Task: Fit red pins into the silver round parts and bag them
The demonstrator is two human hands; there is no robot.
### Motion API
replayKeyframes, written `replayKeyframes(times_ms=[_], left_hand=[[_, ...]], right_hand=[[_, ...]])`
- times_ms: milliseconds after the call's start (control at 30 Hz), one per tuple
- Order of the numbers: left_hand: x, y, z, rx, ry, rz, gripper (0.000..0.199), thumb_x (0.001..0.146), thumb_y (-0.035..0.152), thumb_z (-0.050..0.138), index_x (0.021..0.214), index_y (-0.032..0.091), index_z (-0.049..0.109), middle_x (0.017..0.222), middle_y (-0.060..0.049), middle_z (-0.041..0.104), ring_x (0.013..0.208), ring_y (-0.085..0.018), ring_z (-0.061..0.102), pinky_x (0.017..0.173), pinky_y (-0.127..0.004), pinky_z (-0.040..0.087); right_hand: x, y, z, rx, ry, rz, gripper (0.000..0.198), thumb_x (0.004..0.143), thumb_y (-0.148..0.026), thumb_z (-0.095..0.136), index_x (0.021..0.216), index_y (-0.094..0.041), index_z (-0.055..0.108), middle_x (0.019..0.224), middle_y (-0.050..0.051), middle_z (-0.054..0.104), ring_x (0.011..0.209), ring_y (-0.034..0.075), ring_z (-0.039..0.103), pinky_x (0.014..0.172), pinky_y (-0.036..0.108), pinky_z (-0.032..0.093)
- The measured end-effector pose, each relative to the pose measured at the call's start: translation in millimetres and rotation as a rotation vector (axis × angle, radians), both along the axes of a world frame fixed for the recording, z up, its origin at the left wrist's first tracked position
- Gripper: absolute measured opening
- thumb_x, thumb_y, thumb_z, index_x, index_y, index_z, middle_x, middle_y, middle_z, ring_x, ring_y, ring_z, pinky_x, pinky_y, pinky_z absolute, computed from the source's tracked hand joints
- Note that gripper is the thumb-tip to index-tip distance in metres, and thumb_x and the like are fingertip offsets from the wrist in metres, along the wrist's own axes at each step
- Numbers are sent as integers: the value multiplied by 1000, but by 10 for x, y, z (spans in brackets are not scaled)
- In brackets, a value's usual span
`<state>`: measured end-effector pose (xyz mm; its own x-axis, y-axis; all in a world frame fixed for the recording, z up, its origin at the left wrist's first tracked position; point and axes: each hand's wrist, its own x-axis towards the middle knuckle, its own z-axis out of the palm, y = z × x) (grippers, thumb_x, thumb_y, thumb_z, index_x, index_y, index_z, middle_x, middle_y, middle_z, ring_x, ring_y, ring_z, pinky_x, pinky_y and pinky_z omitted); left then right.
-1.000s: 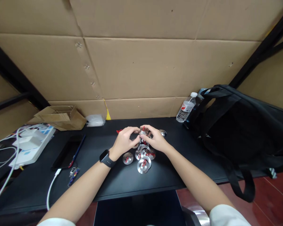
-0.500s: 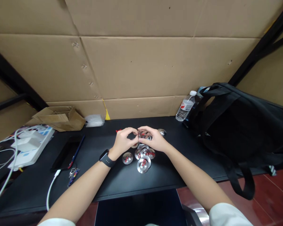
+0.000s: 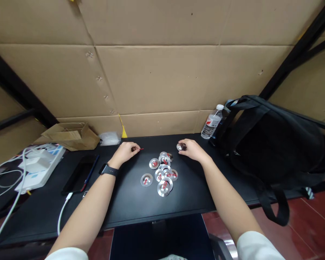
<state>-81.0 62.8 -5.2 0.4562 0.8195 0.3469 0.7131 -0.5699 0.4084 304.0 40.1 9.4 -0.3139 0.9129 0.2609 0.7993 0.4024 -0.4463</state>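
Observation:
Several small shiny metal finger cymbals [image 3: 163, 186], each with a red cord at its middle, lie overlapping in a loose pile on the black table. A single finger cymbal [image 3: 146, 180] rests flat just left of the pile. Beyond the pile on the left, my left hand [image 3: 126, 153] is closed in a pinch on a thin red cord [image 3: 141, 148], whose end pokes out to the right. On the other side, my right hand [image 3: 193, 149] has its fingers round the rim of another finger cymbal [image 3: 181, 147], dome side showing, close to the tabletop.
A black backpack [image 3: 276, 144] and a water bottle [image 3: 212, 122] stand at the right. At the left are a phone [image 3: 80, 174], a white power strip [image 3: 40, 173] with cables, a paper bag [image 3: 73, 135] and a clear plastic packet [image 3: 109, 138]. A cardboard wall [image 3: 157, 79] closes the back.
My hands were together over the pile, fingers around something small. They have moved apart: the left to the red cord, the right to the lone cymbal at the right.

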Motion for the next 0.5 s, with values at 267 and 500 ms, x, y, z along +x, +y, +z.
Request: replayKeyframes(times_ms=[267, 500], left_hand=[[529, -358, 160, -153, 43, -398, 14, 86, 29, 68, 94, 22, 77, 88, -4, 71, 75, -14, 64, 70, -23, 48], [775, -500, 37, -155, 56, -330, 12, 92, 21, 61, 97, 20, 72, 84, -3, 70, 71, -15, 65, 68, -24, 46]], right_hand=[[338, 125, -120, -139, -116, -113, 36, 64, -32, 88, 97, -23, 77, 98, 7, 76, 92, 26, 71, 77, 30, 50], [303, 158, -162, -172, -69, 24, 38, 67, -32, 85, 102, -19, 77, 98, 7, 72, 84, 21, 69, 78, 28, 51]])
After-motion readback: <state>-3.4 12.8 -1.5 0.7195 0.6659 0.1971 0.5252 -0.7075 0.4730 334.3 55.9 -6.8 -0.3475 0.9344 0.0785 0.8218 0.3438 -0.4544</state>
